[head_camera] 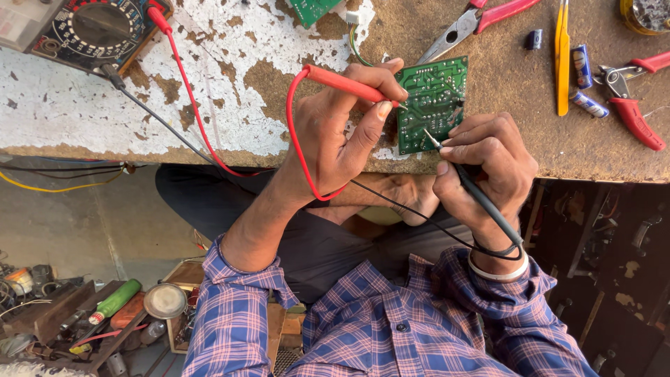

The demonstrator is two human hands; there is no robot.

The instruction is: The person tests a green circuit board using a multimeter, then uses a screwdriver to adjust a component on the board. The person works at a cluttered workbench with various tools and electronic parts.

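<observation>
Two probes meet on a green circuit board at the worktop's near edge. Left hand pinches the red probe; right hand grips closed around the black probe.

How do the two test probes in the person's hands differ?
The red probe sits in the left hand, lying nearly level; the black probe sits in the right hand, slanting steeply. Their leads match their colours. Both tips meet the green circuit board.
</observation>
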